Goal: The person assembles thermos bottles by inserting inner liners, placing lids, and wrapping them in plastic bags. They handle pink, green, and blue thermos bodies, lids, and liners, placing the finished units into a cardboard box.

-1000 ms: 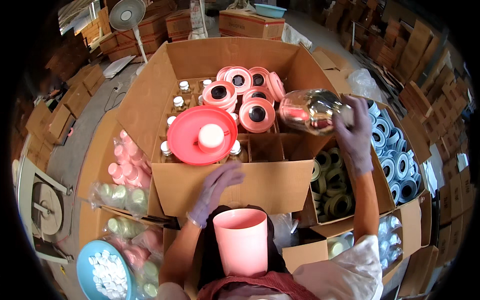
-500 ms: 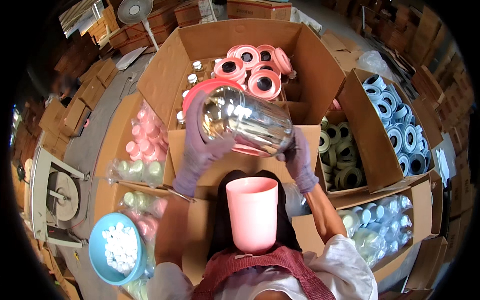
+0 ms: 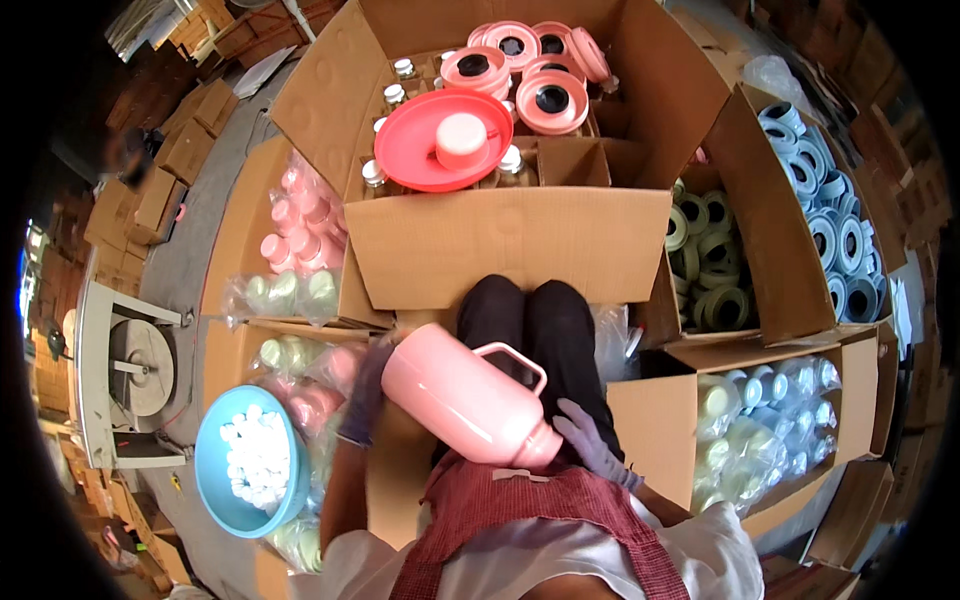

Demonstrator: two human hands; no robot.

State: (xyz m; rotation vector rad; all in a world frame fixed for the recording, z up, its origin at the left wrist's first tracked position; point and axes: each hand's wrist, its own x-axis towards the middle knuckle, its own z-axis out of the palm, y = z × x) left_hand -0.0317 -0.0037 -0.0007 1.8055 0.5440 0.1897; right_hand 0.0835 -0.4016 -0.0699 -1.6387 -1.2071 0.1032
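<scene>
The largest thing I see is the divided carton [image 3: 510, 250] at the far middle, with pink ring lids [image 3: 530, 112] heaped inside. To its right stands a carton [image 3: 775, 220] of light-blue rings [image 3: 850, 243]. A maroon apron [image 3: 540, 505] crosses the near edge. On the near left, a blue basin [image 3: 209, 445] holds white caps [image 3: 258, 460]. The pink handled flask casing [image 3: 460, 395] lies tilted over the lap, its narrow neck toward the near right. A red dish [image 3: 400, 150] sits on the divided carton's contents. My left hand [image 3: 374, 387] is against the casing's wide end; its fingers are hidden, so I can't tell its grip. My right hand [image 3: 592, 440] is spread just beside the neck. Smallest is the apron's pale strip [image 3: 520, 475]; I can't tell whether it carries writing.
</scene>
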